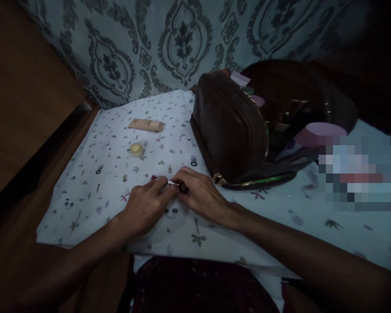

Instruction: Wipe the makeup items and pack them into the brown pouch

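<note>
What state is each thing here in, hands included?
Small slender item: held, mostly hidden
Left hand: closed on slender item
Right hand: closed on slender item
Brown bag: unzipped, open
Pink item: in the bag's opening
Tube: lying on its side
Small jar: on patterned cloth, open or shut unclear

A head-worn camera looks forward and down from above dark clothing (pixel 202 284) (seen at the bottom edge), taking in the left hand (pixel 145 206) and right hand (pixel 200 193) at close range, and a printed cloth (pixel 91 208) up to the patterned backdrop (pixel 143 39).
</note>
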{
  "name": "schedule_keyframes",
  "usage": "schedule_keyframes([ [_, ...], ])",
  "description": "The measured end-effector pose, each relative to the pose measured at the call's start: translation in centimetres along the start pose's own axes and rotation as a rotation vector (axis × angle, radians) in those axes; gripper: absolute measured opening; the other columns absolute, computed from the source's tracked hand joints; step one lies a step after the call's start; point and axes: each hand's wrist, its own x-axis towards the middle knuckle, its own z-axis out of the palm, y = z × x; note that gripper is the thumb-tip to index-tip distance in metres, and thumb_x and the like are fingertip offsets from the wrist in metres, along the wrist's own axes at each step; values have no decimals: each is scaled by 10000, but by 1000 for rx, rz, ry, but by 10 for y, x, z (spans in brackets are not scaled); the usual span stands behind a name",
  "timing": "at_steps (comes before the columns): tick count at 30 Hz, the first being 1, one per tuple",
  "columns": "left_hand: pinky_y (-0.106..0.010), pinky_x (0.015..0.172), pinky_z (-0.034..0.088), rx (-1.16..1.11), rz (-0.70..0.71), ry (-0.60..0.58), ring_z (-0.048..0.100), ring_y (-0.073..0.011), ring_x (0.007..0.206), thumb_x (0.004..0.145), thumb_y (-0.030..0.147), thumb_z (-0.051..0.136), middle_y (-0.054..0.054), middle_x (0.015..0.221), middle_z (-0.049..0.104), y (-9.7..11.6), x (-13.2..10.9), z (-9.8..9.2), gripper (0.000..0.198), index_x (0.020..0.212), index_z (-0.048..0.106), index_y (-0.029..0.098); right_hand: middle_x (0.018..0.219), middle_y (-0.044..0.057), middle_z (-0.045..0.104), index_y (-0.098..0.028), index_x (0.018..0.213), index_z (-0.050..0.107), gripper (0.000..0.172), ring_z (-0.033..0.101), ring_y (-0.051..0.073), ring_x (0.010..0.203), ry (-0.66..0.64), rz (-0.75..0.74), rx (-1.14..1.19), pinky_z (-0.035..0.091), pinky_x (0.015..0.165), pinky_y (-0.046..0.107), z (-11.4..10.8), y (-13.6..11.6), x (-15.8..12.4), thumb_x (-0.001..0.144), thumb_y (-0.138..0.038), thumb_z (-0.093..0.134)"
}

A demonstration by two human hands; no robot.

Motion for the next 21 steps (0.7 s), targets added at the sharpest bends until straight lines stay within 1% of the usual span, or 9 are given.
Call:
schedule_keyframes([
  [2, -220, 436, 368, 7, 5, -3, 596, -142, 651, 949, 62, 393, -25, 855, 638, 4, 3, 0, 253, 1029, 607, 171, 910, 23, 577, -172, 932, 604, 148, 547, 149, 789, -3, -12, 21, 414, 711, 273, -1, 1, 0, 817, -84, 633],
  [4, -210, 449, 378, -21, -23, -42, 597, -133, 655, 954, 83, 407, -22, 864, 637, 4, 4, -1, 244, 1037, 614, 182, 896, 22, 566, -173, 903, 592, 128, 536, 147, 778, -7, -30, 26, 411, 703, 271, -1, 2, 0, 819, -84, 629],
  [6, -203, 488, 414, -89, -67, -91, 603, -122, 665, 968, 127, 431, -18, 876, 634, 0, 3, -2, 232, 1079, 623, 195, 863, 13, 546, -176, 861, 577, 125, 511, 140, 747, -14, -51, 14, 396, 679, 267, -1, 2, 0, 811, -72, 623],
  [8, -207, 518, 438, -141, -114, -109, 610, -119, 671, 978, 169, 458, -15, 879, 630, -6, -1, -2, 226, 1117, 631, 206, 856, 7, 539, -177, 860, 578, 144, 503, 137, 741, -18, -66, 12, 386, 672, 264, -1, 2, 0, 802, -52, 615],
  [12, -222, 518, 432, -148, -179, -77, 616, -131, 663, 977, 196, 493, -21, 877, 632, -21, -13, -2, 206, 1100, 658, 199, 871, 6, 551, -169, 946, 613, 184, 517, 128, 731, -22, -63, 41, 392, 666, 255, -1, 2, -1, 813, -42, 616],
  [15, -219, 520, 424, -149, -219, -58, 606, -126, 640, 981, 208, 497, -13, 835, 618, -30, -21, -1, 201, 1081, 670, 192, 884, 11, 559, -169, 965, 633, 170, 520, 118, 708, -30, -63, 41, 403, 651, 246, -1, 2, -2, 828, -68, 633],
  [18, -216, 534, 429, -172, -258, -47, 610, -122, 650, 989, 225, 493, -9, 835, 617, -35, -27, 1, 211, 1096, 673, 206, 905, 20, 582, -175, 991, 655, 148, 538, 122, 720, -43, -62, 32, 422, 665, 253, -1, 2, -2, 850, -135, 664],
  [21, -218, 538, 434, -188, -260, -28, 617, -129, 672, 988, 235, 500, -10, 844, 625, -35, -30, 2, 213, 1112, 671, 212, 942, 37, 637, -186, 1042, 674, 159, 571, 134, 764, -54, -51, 75, 443, 699, 268, -2, 1, -2, 885, -209, 662],
])
